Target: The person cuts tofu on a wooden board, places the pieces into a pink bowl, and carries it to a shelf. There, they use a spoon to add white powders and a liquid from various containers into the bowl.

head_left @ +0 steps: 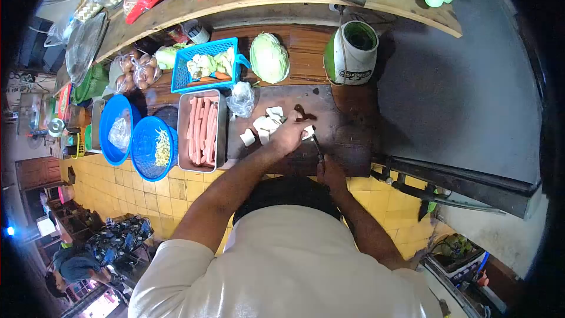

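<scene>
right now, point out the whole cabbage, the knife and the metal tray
Cabbage (269, 59): head view, middle of its outer leaves.
Knife (317, 143): head view, on the blade.
Metal tray (222, 132): head view, right-hand wall.

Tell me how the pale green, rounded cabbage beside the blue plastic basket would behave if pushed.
The pale green, rounded cabbage would probably rock or roll, given its bulging sides. Its closely wrapped leaves suggest a firm head. Pushed toward the blue plastic basket, it would likely soon meet the handle.
</scene>
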Demonstrator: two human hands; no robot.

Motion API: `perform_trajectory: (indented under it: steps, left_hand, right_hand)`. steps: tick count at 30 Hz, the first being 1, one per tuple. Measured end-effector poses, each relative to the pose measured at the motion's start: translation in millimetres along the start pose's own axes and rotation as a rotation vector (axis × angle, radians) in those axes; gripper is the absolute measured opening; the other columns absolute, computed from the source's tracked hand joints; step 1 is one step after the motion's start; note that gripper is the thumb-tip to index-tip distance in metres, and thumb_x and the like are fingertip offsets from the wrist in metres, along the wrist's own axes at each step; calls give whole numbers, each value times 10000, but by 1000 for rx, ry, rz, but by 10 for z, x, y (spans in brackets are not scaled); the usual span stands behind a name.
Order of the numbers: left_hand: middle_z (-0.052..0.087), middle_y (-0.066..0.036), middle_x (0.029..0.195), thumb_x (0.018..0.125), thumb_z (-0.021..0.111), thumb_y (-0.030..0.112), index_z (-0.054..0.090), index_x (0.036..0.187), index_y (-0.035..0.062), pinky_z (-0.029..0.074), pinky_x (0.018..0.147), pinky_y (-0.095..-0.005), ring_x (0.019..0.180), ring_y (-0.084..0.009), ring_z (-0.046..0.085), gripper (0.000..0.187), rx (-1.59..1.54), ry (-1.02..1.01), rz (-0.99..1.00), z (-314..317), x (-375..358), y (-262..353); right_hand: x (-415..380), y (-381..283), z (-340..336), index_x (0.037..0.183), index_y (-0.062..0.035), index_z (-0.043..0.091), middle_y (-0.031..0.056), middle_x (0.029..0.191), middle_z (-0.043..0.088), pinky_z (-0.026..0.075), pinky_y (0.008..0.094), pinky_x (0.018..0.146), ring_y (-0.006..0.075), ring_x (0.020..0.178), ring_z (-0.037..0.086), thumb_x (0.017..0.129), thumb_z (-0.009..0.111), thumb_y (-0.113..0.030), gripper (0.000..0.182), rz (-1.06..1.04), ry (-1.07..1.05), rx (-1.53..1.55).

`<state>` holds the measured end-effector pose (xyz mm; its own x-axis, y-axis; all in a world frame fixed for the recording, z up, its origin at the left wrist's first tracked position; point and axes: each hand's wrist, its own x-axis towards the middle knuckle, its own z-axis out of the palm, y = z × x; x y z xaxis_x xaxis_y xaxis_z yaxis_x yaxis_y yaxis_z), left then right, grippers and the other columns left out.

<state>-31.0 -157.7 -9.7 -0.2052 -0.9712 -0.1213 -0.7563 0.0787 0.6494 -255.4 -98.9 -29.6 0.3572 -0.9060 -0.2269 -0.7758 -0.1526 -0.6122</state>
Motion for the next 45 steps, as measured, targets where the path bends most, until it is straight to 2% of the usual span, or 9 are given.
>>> perform_trajectory:
  steps: [8, 13, 18, 23, 26, 33, 37, 43, 45]
  left_hand:
    - [462, -185, 1213, 848, 675, 162, 630, 1215, 193, 449, 982, -401, 1126, -343, 531, 372, 4, -66, -36, -134, 91, 52]
    - [490, -162, 1152, 749, 764, 164, 682, 1139, 204, 474, 930, -411, 1126, -335, 507, 401, 118, -21, 226, -225, 175, -105]
    - [360, -121, 1467, 697, 760, 64, 516, 1350, 251, 363, 1095, -420, 1315, -320, 395, 721, 139, -71, 227, -528, 366, -48]
    - [385, -79, 1477, 719, 730, 38, 487, 1373, 254, 343, 1122, -436, 1375, -281, 343, 731, 259, -198, 156, -723, 433, -31]
    - [403, 40, 1479, 696, 769, 210, 504, 1355, 314, 236, 1156, -530, 1390, -289, 319, 718, 452, -273, 382, -609, 429, -35]
    - [430, 42, 1460, 702, 751, 194, 551, 1312, 294, 177, 1176, -548, 1421, -275, 264, 649, 539, -496, 340, -623, 450, 236]
    - [476, 28, 1402, 674, 767, 198, 611, 1239, 285, 121, 1185, -548, 1395, -231, 311, 592, 548, -503, 366, -519, 476, 208]
    - [536, 12, 1332, 674, 755, 165, 679, 1130, 258, 97, 1188, -550, 1372, -225, 348, 472, 492, -437, 378, -408, 466, 75]
    - [547, 12, 1320, 689, 745, 156, 687, 1115, 252, 98, 1188, -547, 1370, -225, 353, 440, 483, -426, 404, -360, 479, 27]
  right_hand:
    - [-374, -91, -491, 1215, 26, 528, 311, 1124, 577, 463, 484, 905, 443, 1047, 571, 938, 495, -210, 365, 16, -71, 101]
    - [-765, 74, -770, 1192, 1, 515, 287, 1035, 581, 482, 474, 828, 427, 957, 589, 920, 519, -143, 307, 71, -172, 71]
    - [-580, -161, -719, 1251, 10, 458, 268, 1110, 563, 471, 478, 861, 429, 1012, 573, 933, 533, -183, 380, 40, -104, 62]
    - [-295, -209, -358, 1295, 3, 433, 273, 1152, 555, 470, 488, 898, 434, 1069, 558, 941, 512, -203, 417, 1, -122, 38]
    - [-275, -138, -213, 1306, -2, 430, 278, 1173, 548, 492, 489, 889, 428, 1082, 562, 946, 492, -244, 438, -61, -99, -7]
    - [-182, -187, -165, 1297, 11, 446, 269, 1172, 557, 508, 481, 874, 417, 1085, 561, 945, 487, -308, 477, 36, -79, -39]
    - [-166, -82, -78, 1301, 12, 452, 267, 1175, 561, 509, 494, 863, 426, 1064, 570, 950, 475, -308, 475, -36, -13, -106]
    - [-138, -176, -166, 1304, 36, 450, 293, 1202, 540, 483, 516, 891, 439, 1056, 571, 957, 456, -304, 486, 120, -215, -37]
    - [-126, -118, -42, 1225, 30, 533, 309, 1037, 611, 503, 508, 830, 458, 930, 610, 910, 520, -292, 449, -43, 51, -65]
